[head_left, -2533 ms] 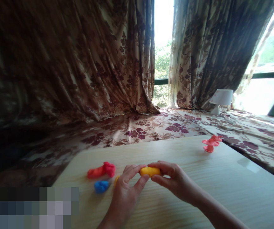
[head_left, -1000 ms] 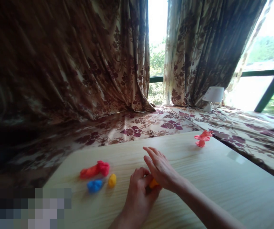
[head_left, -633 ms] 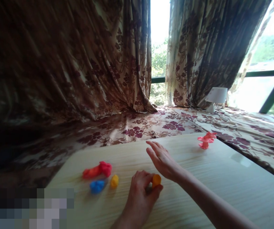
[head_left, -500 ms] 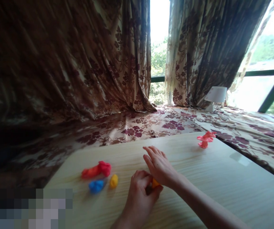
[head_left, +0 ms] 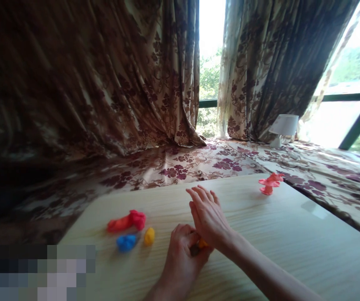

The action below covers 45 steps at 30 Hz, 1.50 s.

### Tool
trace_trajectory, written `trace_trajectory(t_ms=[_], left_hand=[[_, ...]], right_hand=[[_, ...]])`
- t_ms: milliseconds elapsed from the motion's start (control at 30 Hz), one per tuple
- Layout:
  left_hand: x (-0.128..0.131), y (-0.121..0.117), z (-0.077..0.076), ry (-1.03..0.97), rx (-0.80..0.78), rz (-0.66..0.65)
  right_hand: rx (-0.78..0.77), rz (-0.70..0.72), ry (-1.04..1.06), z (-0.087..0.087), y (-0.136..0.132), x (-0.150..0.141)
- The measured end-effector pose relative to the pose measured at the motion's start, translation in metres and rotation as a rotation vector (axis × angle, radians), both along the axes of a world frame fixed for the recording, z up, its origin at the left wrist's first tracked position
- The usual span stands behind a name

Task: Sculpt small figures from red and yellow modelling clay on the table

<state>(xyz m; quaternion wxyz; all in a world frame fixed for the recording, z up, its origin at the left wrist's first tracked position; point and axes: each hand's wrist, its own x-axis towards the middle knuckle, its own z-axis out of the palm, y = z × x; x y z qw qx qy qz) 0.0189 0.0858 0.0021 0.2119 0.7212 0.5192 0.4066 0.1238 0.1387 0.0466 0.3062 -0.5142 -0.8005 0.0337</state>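
Note:
My left hand (head_left: 184,248) is curled around a lump of yellow-orange modelling clay (head_left: 202,243), most of it hidden by my fingers and palm. Over that lump lies my right hand (head_left: 207,215), its heel against the clay and its fingers stretched out and slightly apart. Left of my hands, a small yellow clay lump (head_left: 149,236) rests on the table, beside a blue clay lump (head_left: 126,242). Just behind these is a long orange-red clay piece (head_left: 119,224) touching a crimson clay lump (head_left: 137,220).
On the pale wooden table (head_left: 249,255), a coral-pink clay figure (head_left: 269,184) stands near the far right corner. Beyond the table are flower-patterned fabric (head_left: 192,161), a small white lamp (head_left: 285,125) and long patterned curtains (head_left: 155,75).
My right hand has shifted slightly forward and its fingers are lifted a little more. Less of the yellow-orange clay shows beneath it. My left hand keeps its hold.

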Motion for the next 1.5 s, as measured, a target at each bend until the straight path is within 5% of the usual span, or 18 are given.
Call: trace_trajectory(t_ms=[167, 333, 500, 700, 800, 967, 1200, 1500], left_hand=[[-0.001, 0.0, 0.002, 0.042, -0.013, -0.02], [0.0, -0.001, 0.0, 0.01, -0.039, 0.007], [-0.002, -0.004, 0.01, -0.166, -0.089, 0.032], [-0.011, -0.002, 0.014, -0.508, -0.273, 0.011], [-0.013, -0.001, 0.011, -0.604, -0.312, -0.071], [-0.009, -0.002, 0.007, -0.332, -0.227, -0.074], [-0.002, 0.0, -0.002, 0.061, 0.04, -0.017], [0.0, -0.002, 0.004, 0.11, 0.009, -0.056]], right_hand=[[0.078, -0.018, 0.084, 0.007, 0.002, 0.004], [-0.034, -0.028, 0.024, -0.004, 0.005, 0.002], [0.032, -0.005, 0.255, 0.004, 0.014, 0.018], [-0.3, 0.087, 0.667, -0.015, 0.017, 0.03], [-0.316, 0.103, 0.672, -0.019, 0.013, 0.026], [-0.117, 0.063, 0.414, -0.016, 0.003, 0.02], [-0.071, 0.069, 0.293, 0.004, -0.003, 0.019], [-0.151, 0.006, 0.082, -0.009, -0.003, 0.013]])
